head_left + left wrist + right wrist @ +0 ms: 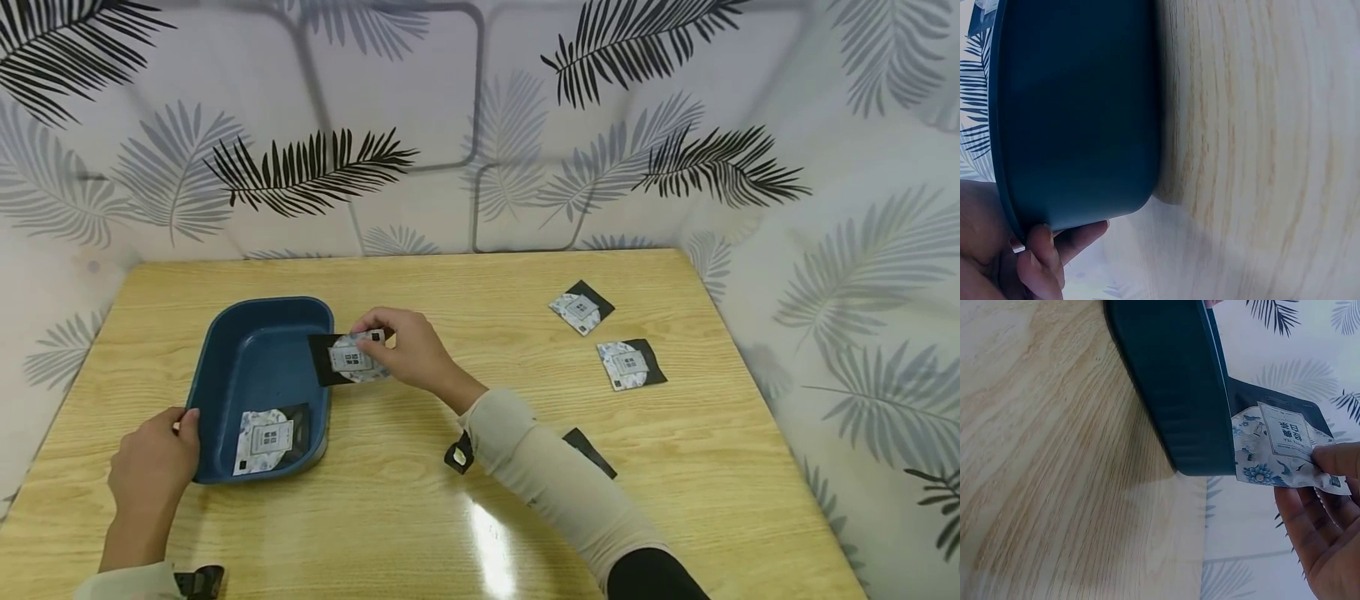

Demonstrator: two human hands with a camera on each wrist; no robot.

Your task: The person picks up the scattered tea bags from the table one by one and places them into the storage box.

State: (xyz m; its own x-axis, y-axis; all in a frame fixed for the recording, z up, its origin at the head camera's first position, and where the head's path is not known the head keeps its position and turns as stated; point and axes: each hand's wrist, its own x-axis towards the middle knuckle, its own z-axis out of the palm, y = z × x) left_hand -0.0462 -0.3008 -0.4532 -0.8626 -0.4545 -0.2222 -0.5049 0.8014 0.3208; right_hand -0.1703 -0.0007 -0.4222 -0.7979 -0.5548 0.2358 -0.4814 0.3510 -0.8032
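Note:
My right hand [408,346] pinches a tea packet [351,358] between thumb and fingers, its black end over the right rim of a dark blue bin [258,312]. In the right wrist view the packet [1279,440] shows blue flowers and a white label. At the bin's left rim my left hand [153,462] grips the edge, the thumb on top; in the left wrist view its fingers [1041,256] curl under the rim. Inside the bin, near its front, lies another tea packet [270,439].
Two more packets lie on the right side of the table: one farther back [582,307], the other packet [632,364] nearer. A black packet edge [589,452] shows from behind my right sleeve [555,475]. A patterned cloth [420,192] hangs behind the wooden table [450,292].

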